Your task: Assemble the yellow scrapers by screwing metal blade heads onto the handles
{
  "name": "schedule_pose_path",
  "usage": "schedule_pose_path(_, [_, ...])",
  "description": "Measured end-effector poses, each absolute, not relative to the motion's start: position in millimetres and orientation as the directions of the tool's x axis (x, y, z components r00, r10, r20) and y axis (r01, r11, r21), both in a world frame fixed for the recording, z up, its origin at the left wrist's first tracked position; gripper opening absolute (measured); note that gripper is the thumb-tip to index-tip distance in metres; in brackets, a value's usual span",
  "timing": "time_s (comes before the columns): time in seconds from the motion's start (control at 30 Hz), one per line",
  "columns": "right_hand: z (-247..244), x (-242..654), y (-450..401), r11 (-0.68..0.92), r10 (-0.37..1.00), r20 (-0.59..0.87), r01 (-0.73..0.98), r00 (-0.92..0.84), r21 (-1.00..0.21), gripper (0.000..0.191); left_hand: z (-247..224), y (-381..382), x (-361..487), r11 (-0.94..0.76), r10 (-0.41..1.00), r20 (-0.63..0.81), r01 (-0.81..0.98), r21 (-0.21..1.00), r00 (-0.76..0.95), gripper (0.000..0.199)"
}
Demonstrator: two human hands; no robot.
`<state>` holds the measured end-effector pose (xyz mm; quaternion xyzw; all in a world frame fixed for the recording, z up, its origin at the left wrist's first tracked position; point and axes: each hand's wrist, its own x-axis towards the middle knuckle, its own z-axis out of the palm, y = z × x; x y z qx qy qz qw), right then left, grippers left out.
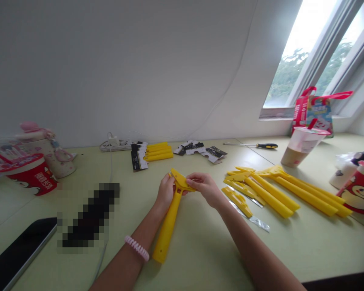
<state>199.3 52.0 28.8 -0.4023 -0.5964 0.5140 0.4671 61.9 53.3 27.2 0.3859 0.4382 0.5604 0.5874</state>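
Your left hand (166,192) and right hand (204,188) meet at mid-counter over a long yellow plastic handle with a flat forked head (169,230). Left grip: closed around the neck of the handle just below the head, with the long shaft pointing down toward you. Right grip: pressed together on the far end of the head, the fingertips (197,178) pinching the yellow plastic. A pink coiled wristband (136,247) circles your left wrist. All of this lies above a pale green counter (200,254).

To your right: a loose, overlapping pile of similar yellow plastic handles (291,196), just beside narrow yellow blades with silver metal strips (238,202). Ahead: a stack of short yellow plastic bars (157,151) between black-and-white printed cards (138,157) and a second scattered group of cards (197,148). Behind these run a white power strip (115,146) and a screwdriver with a black-and-yellow handle (261,145).

Far right: a plastic cup with a pale brown drink (300,147), in front of a red-handled paper bag (312,113) on the window sill. Far left: a red cartoon-printed tub (33,176), a pink-and-white bottle (45,155) and a black phone (21,252). A pixelated object (89,214) is too obscured to identify.
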Motion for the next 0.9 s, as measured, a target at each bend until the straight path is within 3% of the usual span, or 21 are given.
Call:
schedule_pose_path(0.27, [32.2, 196.0, 49.6, 0.187, 0.966, 0.177, 0.034, -0.189, -0.982, 0.025, 28.8, 52.7, 62.4, 0.087, 0.996, -0.094, -0.354, 0.931, -0.003, 0.014])
schedule_pose_path(0.4, [30.3, 195.0, 50.1, 0.181, 0.969, 0.168, 0.06, -0.18, -0.982, 0.024, 29.2, 52.4, 59.9, 0.159, 0.984, -0.179, -0.367, 0.917, -0.022, 0.023])
schedule_pose_path(0.9, [32.5, 192.3, 48.2, 0.198, 0.97, 0.187, 0.057, -0.157, -0.979, 0.027, 36.9, 51.2, 53.0, 0.335, 0.937, -0.335, -0.52, 0.786, 0.099, 0.017])
